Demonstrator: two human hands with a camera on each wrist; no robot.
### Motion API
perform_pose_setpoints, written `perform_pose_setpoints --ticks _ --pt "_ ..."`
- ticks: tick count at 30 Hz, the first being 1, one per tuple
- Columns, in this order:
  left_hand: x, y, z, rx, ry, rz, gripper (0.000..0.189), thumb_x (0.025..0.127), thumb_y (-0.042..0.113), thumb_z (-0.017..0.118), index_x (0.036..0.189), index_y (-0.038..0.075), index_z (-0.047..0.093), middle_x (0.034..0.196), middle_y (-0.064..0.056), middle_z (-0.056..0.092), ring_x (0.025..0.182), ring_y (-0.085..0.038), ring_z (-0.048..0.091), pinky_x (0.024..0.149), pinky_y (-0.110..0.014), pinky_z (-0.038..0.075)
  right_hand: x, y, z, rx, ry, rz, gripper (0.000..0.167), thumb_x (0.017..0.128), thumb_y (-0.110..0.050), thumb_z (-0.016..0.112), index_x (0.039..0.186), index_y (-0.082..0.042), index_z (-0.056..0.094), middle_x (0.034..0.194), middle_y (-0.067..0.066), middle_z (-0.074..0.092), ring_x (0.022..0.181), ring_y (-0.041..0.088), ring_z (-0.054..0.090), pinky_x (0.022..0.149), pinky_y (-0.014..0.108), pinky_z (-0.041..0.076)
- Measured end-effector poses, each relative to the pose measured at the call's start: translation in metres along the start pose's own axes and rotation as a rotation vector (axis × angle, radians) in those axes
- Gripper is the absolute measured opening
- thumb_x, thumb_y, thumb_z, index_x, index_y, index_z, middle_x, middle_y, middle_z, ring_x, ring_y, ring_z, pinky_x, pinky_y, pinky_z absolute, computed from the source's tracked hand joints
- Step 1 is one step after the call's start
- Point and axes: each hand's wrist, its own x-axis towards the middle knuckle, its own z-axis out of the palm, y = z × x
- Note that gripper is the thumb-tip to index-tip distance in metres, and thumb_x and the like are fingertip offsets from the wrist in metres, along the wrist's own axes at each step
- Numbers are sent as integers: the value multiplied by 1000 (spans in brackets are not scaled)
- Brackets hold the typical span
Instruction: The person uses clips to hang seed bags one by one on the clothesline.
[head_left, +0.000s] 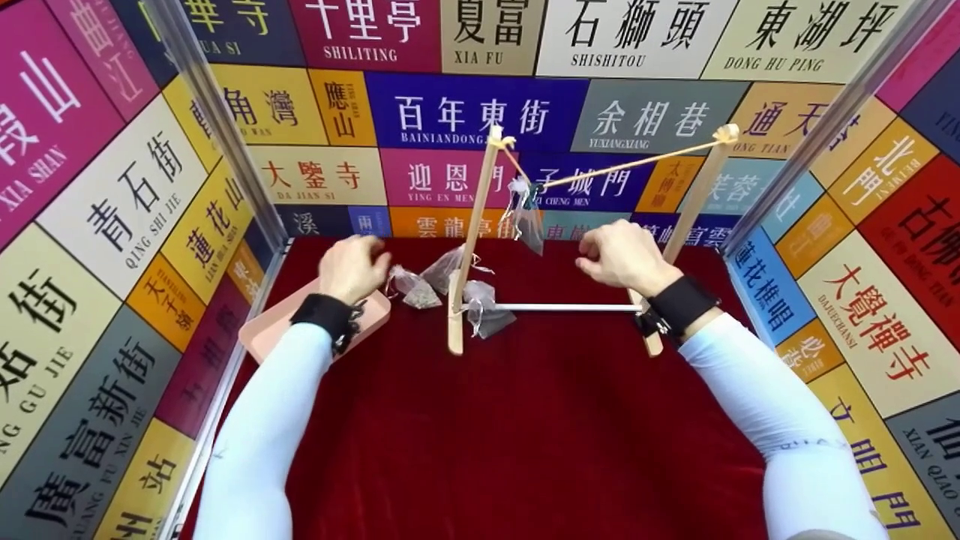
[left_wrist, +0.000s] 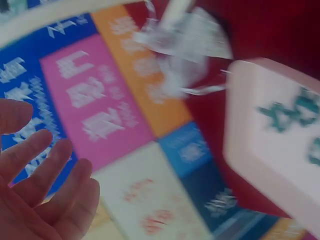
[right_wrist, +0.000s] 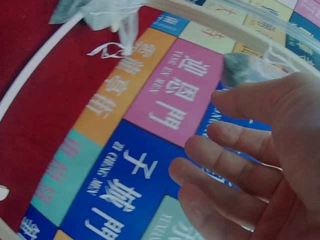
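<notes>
My left hand (head_left: 352, 268) is just above the far end of a pink tray (head_left: 259, 337), its fingers loosely bent around nothing. The left wrist view shows green shapes on the tray's inside. My right hand (head_left: 628, 255) hovers beside the right wooden post (head_left: 697, 195), with relaxed fingers and nothing in them. Between the posts, a small sheer drawstring pouch (head_left: 529, 225) hangs from a sagging yellow cord (head_left: 630, 161), to the left of my right hand. Another sheer pouch (head_left: 491, 319) is beside the left wooden post (head_left: 474, 240), at the end of a white rod (head_left: 570, 307).
Two more filled sheer pouches, one nearer (head_left: 416, 290) and one farther (head_left: 444, 270), lie between the tray and the left post. Dark red cloth (head_left: 480, 435) covers the table. Walls printed with coloured sign panels (head_left: 480, 105) enclose the back and both sides.
</notes>
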Motion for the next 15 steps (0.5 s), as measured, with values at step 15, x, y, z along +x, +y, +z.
perform_pose_setpoints --ticks 15 --pt "-75 -117 23 -49 -234 -411 38 102 19 60 126 -9 71 130 -37 74 117 -55 72 100 -68 59 -26 22 28 17 -72 97 44 95 -35 83 125 -4 82 120 18 86 108 48 80 84 69 65"
